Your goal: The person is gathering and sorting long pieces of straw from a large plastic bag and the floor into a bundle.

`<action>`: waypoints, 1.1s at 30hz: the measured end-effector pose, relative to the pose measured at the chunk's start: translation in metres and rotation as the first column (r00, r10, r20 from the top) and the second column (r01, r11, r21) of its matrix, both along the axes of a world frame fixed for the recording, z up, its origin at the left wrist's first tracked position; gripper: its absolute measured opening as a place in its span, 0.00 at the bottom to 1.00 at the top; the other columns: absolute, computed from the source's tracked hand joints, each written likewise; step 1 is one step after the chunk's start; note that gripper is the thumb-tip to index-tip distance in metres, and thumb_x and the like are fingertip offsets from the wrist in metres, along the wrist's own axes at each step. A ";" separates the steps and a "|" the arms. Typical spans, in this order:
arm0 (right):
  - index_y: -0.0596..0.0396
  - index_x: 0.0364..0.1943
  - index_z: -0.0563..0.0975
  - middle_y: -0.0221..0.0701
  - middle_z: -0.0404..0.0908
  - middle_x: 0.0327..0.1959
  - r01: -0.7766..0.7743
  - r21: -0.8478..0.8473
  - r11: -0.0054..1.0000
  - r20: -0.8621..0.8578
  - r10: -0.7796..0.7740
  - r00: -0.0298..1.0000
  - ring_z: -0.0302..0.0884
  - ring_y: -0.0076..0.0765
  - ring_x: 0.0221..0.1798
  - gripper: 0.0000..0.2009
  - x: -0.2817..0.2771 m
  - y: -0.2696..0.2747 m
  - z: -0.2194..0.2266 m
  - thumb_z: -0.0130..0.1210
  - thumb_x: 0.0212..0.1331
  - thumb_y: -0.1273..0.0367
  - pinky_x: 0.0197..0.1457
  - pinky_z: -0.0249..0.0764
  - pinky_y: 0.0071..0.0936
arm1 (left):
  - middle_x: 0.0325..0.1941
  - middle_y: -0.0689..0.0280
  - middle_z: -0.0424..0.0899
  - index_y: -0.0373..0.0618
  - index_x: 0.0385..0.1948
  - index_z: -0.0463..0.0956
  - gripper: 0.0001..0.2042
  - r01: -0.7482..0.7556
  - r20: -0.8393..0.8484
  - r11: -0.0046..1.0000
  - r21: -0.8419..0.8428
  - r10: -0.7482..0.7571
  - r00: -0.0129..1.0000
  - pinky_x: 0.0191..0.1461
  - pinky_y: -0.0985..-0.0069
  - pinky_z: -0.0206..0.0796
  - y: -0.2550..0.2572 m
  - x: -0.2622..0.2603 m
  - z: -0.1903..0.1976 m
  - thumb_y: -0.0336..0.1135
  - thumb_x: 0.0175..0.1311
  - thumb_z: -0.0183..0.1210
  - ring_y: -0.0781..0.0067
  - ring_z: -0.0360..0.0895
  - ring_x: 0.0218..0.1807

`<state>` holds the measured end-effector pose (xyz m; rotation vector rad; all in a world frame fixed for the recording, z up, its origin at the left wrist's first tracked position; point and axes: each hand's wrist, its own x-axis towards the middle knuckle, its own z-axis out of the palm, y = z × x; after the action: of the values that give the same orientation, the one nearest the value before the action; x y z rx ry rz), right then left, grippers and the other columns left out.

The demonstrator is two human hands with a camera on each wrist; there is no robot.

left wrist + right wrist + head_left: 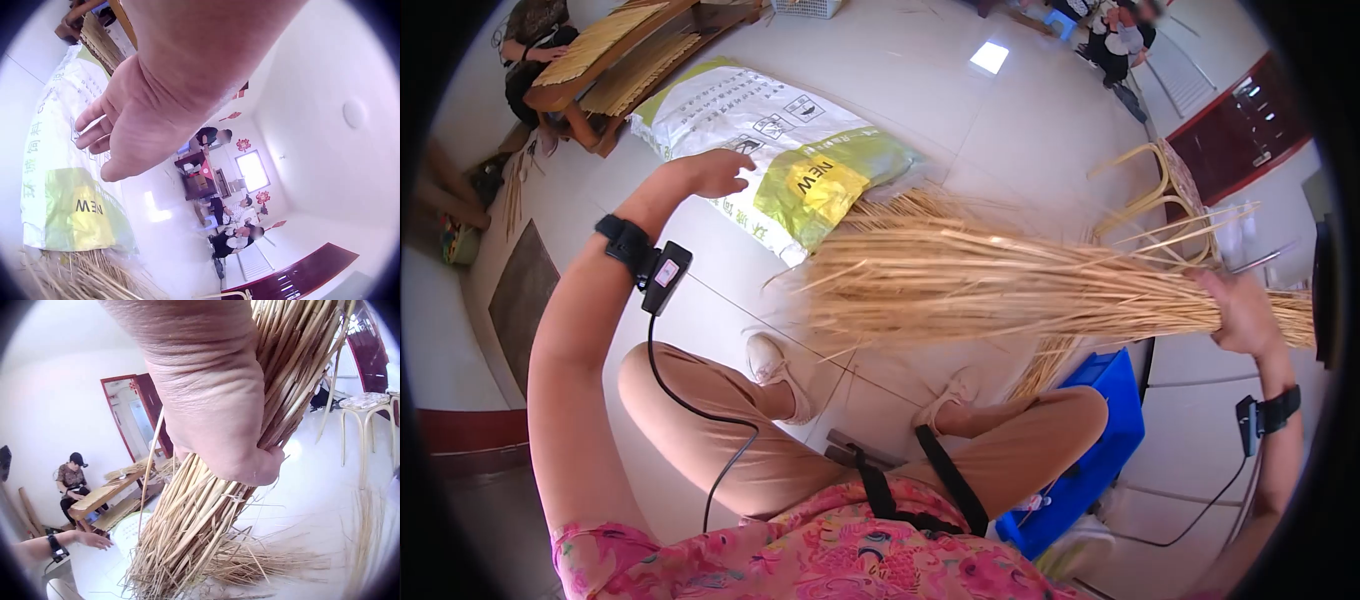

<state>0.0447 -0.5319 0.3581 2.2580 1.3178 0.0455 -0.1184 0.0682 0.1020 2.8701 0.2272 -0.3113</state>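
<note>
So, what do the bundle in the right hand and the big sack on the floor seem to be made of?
The bundle, gripped by the right hand, looks like dried straw or reed: pale golden, matte, thin stiff stalks with frayed, splayed ends. The sack on the floor beyond the left hand seems to be woven plastic, though that is uncertain: white and green-yellow, printed, slightly glossy, and creased.

The right hand (212, 406) grips a straw bundle (187, 531), splayed ends hanging down.

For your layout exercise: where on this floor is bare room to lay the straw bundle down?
Bare tiles lie between the printed sack and the left knee, and beyond the sack. It is crowded by the blue crate and loose straw.
</note>
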 end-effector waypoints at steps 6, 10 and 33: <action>0.50 0.47 0.73 0.42 0.79 0.36 0.062 0.156 0.986 -0.182 -0.033 0.983 0.75 0.54 0.37 0.32 -0.044 0.008 0.031 0.56 0.22 0.79 0.40 0.71 0.38 | 0.53 0.50 0.73 0.40 0.56 0.66 0.21 -0.023 -0.016 0.999 -0.036 0.022 1.000 0.58 0.67 0.62 0.005 -0.009 0.006 0.36 0.61 0.49 0.54 0.72 0.54; 0.50 0.48 0.72 0.43 0.78 0.33 -0.010 0.201 0.979 -0.191 0.049 0.980 0.75 0.54 0.35 0.34 -0.052 0.030 0.001 0.58 0.22 0.78 0.38 0.71 0.39 | 0.55 0.50 0.72 0.39 0.54 0.68 0.20 -0.102 0.111 0.993 -0.054 0.108 0.988 0.62 0.66 0.59 0.003 -0.004 0.032 0.34 0.59 0.49 0.52 0.68 0.58; 0.52 0.65 0.54 0.47 0.67 0.58 -0.238 0.190 0.953 -0.943 0.244 0.225 0.64 0.42 0.61 0.53 -0.010 0.244 -0.532 0.71 0.27 0.59 0.58 0.64 0.32 | 0.43 0.50 0.79 0.44 0.53 0.69 0.22 -0.306 -0.006 0.952 -0.001 0.306 0.952 0.52 0.67 0.66 0.085 -0.042 -0.005 0.34 0.53 0.57 0.53 0.76 0.45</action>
<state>0.0351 -0.2876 -0.1741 1.9687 2.2288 -1.5008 -0.1606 0.1531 0.0970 2.7738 0.6644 -0.2582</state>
